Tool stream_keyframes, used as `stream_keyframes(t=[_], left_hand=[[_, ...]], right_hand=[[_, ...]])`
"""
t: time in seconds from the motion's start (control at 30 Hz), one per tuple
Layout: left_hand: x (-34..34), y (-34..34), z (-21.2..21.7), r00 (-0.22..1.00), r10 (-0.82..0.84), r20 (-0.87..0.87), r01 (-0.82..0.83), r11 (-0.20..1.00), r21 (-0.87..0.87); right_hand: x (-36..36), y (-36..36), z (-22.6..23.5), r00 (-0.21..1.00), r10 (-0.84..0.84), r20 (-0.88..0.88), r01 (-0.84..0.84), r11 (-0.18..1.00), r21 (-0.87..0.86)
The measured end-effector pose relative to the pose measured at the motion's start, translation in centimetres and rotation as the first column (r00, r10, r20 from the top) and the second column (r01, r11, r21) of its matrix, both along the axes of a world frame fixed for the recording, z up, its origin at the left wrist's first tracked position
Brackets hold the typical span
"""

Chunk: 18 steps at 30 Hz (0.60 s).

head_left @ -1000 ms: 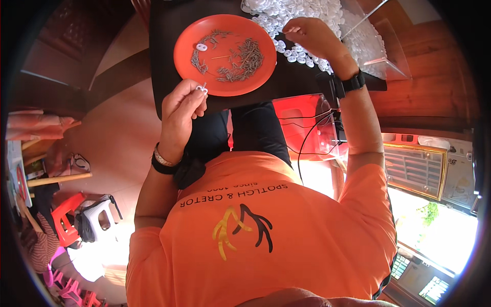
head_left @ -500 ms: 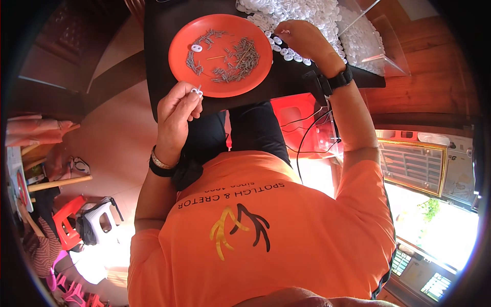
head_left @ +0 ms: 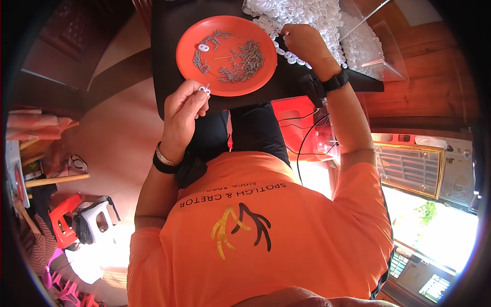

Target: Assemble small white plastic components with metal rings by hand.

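My left hand (head_left: 185, 110) is held just below the orange plate (head_left: 185, 65), pinching a small white two-holed part (head_left: 204, 90) between thumb and fingertips. The plate lies on a black table (head_left: 166, 30) and holds several thin metal pins (head_left: 246, 56) and one more white part (head_left: 203, 47). My right hand (head_left: 303, 45) rests at the near edge of a pile of white parts (head_left: 312, 13), right of the plate. Its fingers are bunched together, and what is between them is hidden.
A clear plastic bag (head_left: 371, 48) lies open under the white pile at the table's right end. A red stool (head_left: 296, 115) and black cables (head_left: 307, 138) are below the table by my legs. A black watch (head_left: 335, 82) is on my right wrist.
My right hand has drawn back from deeper in the white pile to its near edge beside the plate. My left hand keeps its hold on the small white part.
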State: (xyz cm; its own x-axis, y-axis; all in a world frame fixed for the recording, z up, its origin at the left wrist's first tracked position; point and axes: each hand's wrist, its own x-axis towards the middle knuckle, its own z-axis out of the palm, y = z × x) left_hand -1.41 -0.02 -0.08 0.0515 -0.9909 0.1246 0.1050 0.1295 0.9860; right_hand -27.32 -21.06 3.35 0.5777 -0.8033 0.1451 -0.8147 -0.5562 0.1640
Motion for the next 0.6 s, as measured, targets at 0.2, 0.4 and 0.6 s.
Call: stream_keyframes(t=[0.2,0.4,0.6], left_hand=[[0.2,0.4,-0.3,0.998,0.006,-0.062,-0.006,1.000,-0.001],[-0.5,0.7,2.1,0.975,-0.072,-0.212,0.040,0.987,-0.155],[-0.9,-0.5,1.6,0.931,-0.085,-0.354,0.060,0.995,-0.081]], right_hand=[[1.1,3.8,2.7,0.589,-0.335,0.735,-0.253,0.788,0.561],[6.3,11.7,3.7,0.266,-0.462,0.846,-0.587,0.619,0.523],[9.8,16.8,1.1,0.111,-0.437,0.892,-0.598,0.688,0.411]])
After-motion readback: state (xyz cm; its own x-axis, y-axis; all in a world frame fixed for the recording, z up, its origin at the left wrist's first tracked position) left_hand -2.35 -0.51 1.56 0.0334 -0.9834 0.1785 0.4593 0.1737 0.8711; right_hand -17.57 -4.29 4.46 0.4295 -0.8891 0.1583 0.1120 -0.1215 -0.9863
